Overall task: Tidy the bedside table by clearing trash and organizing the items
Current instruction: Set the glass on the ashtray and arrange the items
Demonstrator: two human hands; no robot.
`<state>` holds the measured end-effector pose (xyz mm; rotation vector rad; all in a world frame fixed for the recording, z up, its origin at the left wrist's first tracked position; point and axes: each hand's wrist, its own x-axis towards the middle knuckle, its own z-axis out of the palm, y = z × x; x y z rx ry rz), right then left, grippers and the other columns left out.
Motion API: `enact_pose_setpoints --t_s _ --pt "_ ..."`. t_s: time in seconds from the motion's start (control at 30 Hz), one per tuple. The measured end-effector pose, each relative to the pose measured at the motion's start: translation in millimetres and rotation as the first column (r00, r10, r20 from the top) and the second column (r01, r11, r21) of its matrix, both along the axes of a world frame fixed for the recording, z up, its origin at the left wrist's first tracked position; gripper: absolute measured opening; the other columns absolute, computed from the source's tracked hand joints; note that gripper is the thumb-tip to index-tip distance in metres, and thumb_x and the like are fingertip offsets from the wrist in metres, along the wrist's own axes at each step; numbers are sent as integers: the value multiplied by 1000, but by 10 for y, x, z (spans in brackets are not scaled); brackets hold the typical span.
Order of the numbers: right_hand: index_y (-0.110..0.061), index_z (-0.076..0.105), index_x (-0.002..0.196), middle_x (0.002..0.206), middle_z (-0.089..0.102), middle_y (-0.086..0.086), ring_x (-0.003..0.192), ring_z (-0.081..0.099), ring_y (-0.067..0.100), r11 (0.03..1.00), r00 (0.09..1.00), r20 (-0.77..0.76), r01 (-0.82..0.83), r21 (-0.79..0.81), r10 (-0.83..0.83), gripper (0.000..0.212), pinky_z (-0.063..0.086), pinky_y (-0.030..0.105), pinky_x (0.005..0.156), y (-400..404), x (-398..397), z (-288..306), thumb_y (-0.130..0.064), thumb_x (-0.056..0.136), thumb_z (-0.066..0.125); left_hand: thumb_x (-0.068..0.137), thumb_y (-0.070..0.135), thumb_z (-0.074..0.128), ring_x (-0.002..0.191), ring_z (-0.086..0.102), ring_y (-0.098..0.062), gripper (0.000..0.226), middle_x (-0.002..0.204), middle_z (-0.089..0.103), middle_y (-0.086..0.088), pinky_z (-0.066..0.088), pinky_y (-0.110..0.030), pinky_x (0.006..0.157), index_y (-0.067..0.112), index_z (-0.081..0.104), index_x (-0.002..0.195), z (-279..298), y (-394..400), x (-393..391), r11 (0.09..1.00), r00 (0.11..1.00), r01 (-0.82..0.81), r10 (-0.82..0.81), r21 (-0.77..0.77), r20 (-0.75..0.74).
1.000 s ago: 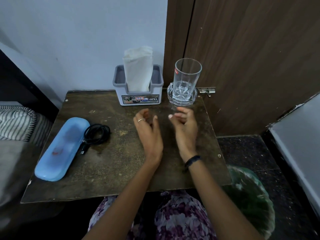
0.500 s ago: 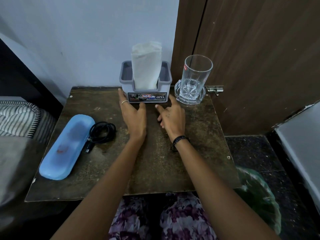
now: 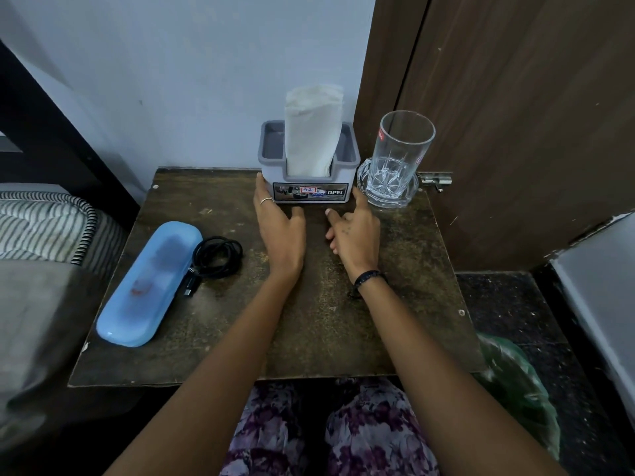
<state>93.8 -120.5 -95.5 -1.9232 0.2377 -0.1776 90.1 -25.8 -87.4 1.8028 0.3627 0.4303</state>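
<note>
Reached forward since earlier: left hand (image 3: 280,228) and right hand (image 3: 354,235) open, empty, flanking tissue holder (image 3: 309,192). Risk: knocking glass (image 3: 400,156) just beside.

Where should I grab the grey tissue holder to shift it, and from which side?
Take the grey tissue holder by its two short end walls, one hand per side, coming in low from the front. The left hand already touches its left wall; the right hand is at its right corner. The tall tissue stack blocks a top grip, and the glass crowds the right side, so probably keep those fingers low.
</note>
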Motion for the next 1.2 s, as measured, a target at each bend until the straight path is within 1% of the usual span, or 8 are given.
enact_pose_setpoints --t_s 0.13,0.2,0.4,0.47,0.57,0.7,0.93,1.2 --pt "-14 28 144 58 56 -11 56 60 12 996 996 39 85 -34 -83 63 52 32 58 92 -216 21 -20 90 60 84 -7 48 135 32 -15 67 147 33 -8 26 -24 112 11 24 144 85 7 -364 989 995 88 -94 122 46" --pt "-16 32 142 62 54 -14 70 61 16 992 998 46 35 -118 -30 61 45 29 68 180 -437 29 -25 89 61 87 -4 48 124 42 -10 54 137 45 -7 32 -22 105 13 39 138 91 108 -629 960 983 133 -159 244 88" --pt "-36 50 129 80 65 -1 75 61 15 912 920 -6 -389 -130 391 47 44 26 63 623 -826 99 -27 84 65 90 3 48 101 50 -8 37 118 56 -4 30 -10 82 13 54 126 116 586 -1136 909 999 -11 -5 417 38" --pt "-38 50 128 89 68 -2 85 63 16 834 871 2 -470 -289 491 46 45 29 66 759 -839 113 -28 85 63 92 4 47 98 50 -10 36 119 54 -3 31 -14 81 12 53 126 117 706 -1191 891 1000 -23 25 454 1" --pt "-32 55 123 104 64 0 95 63 25 750 870 53 -390 -534 490 35 45 32 66 865 -821 103 -28 88 57 94 6 41 96 50 -10 33 121 52 -1 34 -19 79 13 55 122 62 819 -1201 862 998 27 2 506 -56" --pt "-26 54 125 112 55 6 86 64 31 752 907 77 -294 -590 415 32 44 34 63 912 -727 88 -27 94 50 95 5 37 125 40 -7 38 139 42 7 24 6 90 14 50 130 -44 820 -1035 885 992 117 -87 451 -87" --pt "-16 38 140 123 46 9 79 65 31 612 901 31 -268 -744 432 40 44 36 60 1002 -292 78 -18 100 35 93 3 42 135 39 -26 51 157 18 -11 40 -39 106 4 31 143 -181 861 -458 740 976 217 -148 636 -161" --pt "-10 26 146 135 45 9 89 66 33 532 904 -10 -260 -806 427 48 51 42 70 1051 -46 69 -12 98 32 94 8 38 143 25 -25 53 157 15 -14 26 -45 113 7 23 145 -163 994 19 585 955 296 -158 756 -251"
